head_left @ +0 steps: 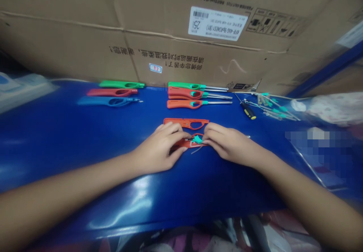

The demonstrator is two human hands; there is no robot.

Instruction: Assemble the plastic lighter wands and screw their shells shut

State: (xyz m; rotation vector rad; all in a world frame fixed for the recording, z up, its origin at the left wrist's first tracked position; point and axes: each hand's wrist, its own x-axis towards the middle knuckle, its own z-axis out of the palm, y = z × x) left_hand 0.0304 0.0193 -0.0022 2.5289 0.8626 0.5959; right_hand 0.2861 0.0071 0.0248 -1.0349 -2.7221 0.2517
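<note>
Pinching orange shell (186,144) with left hand (159,146); cannot tell for right hand (229,142)
By tilting, could spill teal trigger (197,139) toward table (204,195) edge

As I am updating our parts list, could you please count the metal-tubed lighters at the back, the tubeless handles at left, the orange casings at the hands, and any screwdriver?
Metal-tubed lighters: 3
Tubeless handles: 3
Orange casings: 2
Screwdriver: 1
Total: 9
</note>
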